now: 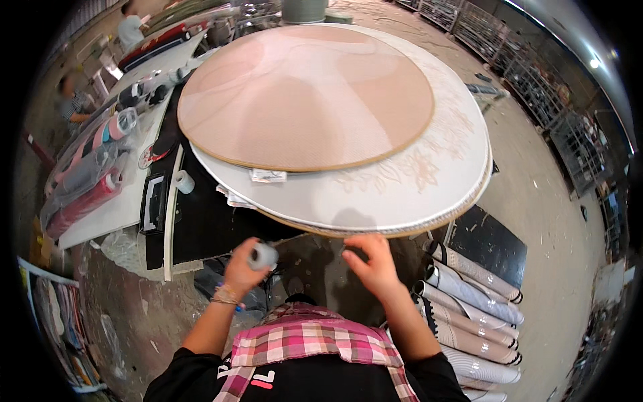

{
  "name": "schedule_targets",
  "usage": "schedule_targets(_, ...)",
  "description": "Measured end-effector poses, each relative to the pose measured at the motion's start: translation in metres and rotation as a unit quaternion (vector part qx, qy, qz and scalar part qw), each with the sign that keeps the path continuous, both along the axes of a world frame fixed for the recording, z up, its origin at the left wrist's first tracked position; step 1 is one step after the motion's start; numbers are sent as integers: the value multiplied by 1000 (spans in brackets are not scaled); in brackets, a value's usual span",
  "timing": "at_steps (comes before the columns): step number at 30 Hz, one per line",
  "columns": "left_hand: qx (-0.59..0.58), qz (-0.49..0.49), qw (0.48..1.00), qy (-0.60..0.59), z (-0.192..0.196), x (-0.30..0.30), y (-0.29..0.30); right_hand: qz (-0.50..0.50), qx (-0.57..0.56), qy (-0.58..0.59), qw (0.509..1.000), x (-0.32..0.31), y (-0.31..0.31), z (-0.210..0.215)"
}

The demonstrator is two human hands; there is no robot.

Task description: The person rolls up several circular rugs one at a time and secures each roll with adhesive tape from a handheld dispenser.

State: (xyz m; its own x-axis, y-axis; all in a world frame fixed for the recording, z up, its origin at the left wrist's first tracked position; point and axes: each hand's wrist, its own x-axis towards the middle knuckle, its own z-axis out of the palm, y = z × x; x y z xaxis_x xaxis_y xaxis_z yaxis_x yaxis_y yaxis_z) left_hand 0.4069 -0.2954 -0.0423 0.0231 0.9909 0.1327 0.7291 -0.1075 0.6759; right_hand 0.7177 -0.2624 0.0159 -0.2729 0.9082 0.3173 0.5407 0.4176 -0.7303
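At lower centre, your left hand (242,269) grasps a pale roll (265,256), apparently being readied; your right hand (374,263), fingers parted, hovers by the round mats (305,100), contact unclear. The next move calls for steady grip.

You wear a black shirt (328,385) with short sleeves (187,368) and a white-and-red print (263,384), under a pink, maroon and white plaid apron (315,342); thin bands (226,294), partly blue, circle your left wrist (231,289).

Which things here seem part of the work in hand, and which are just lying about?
Likely in use:
pale roll, in the left hand
white round rug, by the right hand
beige round rug on top

Apparently lying about:
rolled rugs, lower right
plastic-wrapped rolls, left
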Motion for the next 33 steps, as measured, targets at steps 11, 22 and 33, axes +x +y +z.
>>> schedule_targets(11, -7, 294, 954, 60, -82, -171, 75, 24, 65, -248, 966, -48, 201, 19)
schedule_targets(22, 211, -45, 969, 123, 79, -54, 155, 63, 376, -216, 899, -44, 232, 67)
schedule_targets(33, 159, -202, 964, 65, 113, 11, 163, 117, 241, -112, 957, -34, 250, 64)
